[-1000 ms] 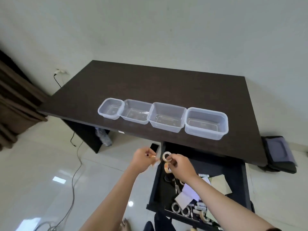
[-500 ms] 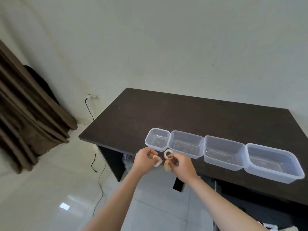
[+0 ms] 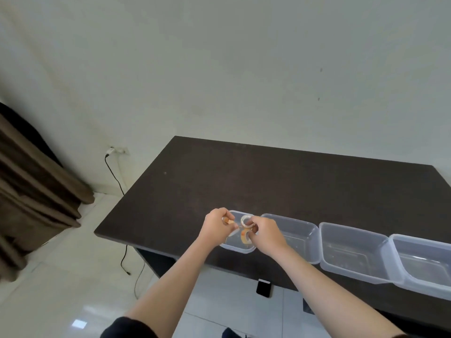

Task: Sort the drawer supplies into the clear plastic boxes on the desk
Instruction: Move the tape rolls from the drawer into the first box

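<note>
Both hands hover over the leftmost clear box, the smallest of a row on the dark desk. My left hand pinches a small tape roll, mostly hidden by the fingers. My right hand holds two tape rolls: a whitish one on top and an orange one below it. Three larger clear boxes, one, the second and the third, continue the row to the right. The drawer is out of view.
The boxes stand along the desk's front edge. A brown curtain hangs at the left. A black cable runs from a wall socket down to the tiled floor. A small dark object hangs under the desk's edge.
The view swung from the open drawer up to the desk. Both hands rose with the tape rolls from in front of the desk's edge to above the leftmost box.
</note>
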The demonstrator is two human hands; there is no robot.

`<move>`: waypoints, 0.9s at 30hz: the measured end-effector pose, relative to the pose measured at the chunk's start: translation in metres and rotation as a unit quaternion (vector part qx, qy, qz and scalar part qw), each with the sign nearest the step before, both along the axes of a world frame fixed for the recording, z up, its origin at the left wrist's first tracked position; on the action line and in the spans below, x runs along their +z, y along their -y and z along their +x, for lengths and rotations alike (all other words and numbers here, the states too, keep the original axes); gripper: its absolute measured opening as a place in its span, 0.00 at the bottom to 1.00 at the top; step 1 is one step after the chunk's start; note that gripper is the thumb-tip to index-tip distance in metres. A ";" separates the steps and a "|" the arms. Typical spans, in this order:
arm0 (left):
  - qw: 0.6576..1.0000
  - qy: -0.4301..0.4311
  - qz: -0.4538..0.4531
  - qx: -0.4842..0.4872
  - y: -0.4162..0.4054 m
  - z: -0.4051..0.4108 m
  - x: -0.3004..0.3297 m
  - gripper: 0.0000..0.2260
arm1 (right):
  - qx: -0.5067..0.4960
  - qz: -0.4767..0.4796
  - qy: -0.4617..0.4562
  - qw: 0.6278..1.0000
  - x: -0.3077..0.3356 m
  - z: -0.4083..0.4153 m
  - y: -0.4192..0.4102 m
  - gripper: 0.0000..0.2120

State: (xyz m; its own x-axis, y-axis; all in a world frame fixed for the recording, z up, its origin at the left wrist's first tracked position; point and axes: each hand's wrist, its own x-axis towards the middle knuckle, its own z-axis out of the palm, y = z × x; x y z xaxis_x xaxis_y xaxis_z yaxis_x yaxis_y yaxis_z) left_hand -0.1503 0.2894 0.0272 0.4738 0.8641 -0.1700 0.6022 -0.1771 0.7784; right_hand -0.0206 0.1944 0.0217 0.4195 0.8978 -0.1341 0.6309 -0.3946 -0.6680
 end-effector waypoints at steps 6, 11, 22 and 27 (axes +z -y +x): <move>0.995 -0.071 0.003 -0.071 -0.019 0.016 -0.021 0.04 | 0.038 -0.069 0.039 0.996 -0.010 0.009 -0.021 0.12; 0.990 -0.102 0.001 -0.097 -0.020 0.019 -0.027 0.13 | 0.032 -0.069 0.039 0.996 -0.015 0.012 -0.024 0.10; 0.997 -0.025 0.023 -0.069 0.023 -0.015 -0.021 0.10 | 0.003 0.005 0.038 0.999 -0.006 -0.009 0.019 0.11; 0.998 0.007 0.034 -0.045 0.085 -0.046 -0.019 0.11 | 0.002 0.040 0.017 0.999 -0.009 -0.032 0.070 0.10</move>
